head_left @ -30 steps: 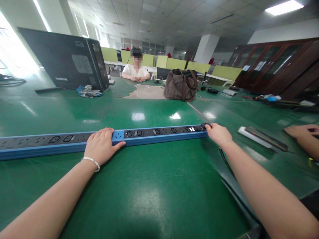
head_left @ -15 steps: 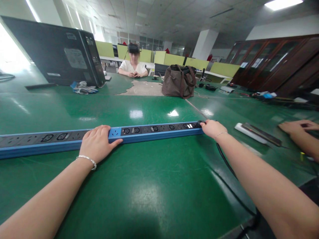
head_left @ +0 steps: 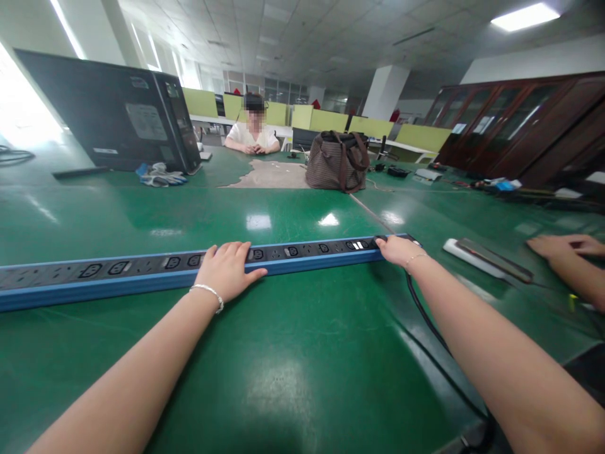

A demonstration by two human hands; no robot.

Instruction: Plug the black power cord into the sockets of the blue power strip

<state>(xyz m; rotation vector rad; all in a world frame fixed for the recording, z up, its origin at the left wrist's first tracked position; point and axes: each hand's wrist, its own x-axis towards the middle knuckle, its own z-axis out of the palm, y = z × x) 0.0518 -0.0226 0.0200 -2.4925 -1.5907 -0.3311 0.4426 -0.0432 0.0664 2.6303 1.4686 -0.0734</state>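
A long blue power strip (head_left: 312, 258) with black sockets lies across the green table and runs out of view at the left. My left hand (head_left: 225, 271) is closed over the strip left of its middle, fingers across the top and thumb along the near side. Near the right end, my right hand (head_left: 399, 250) grips a black plug (head_left: 379, 241) at the sockets. The fingers partly hide the plug, so I cannot tell how deep it sits. A black cord (head_left: 420, 302) hangs from under this hand toward the table's near edge.
A white bar-shaped object (head_left: 472, 257) with a dark piece on it lies right, near another person's hands (head_left: 562, 246). Farther back are a black computer case (head_left: 137, 120), gloves (head_left: 161, 175) and a brown bag (head_left: 336, 162). Someone sits across the table (head_left: 253, 139).
My left hand has slid right along the power strip, now covering the blue socket section. My right hand stays on the plug. The view has tilted slightly upward.
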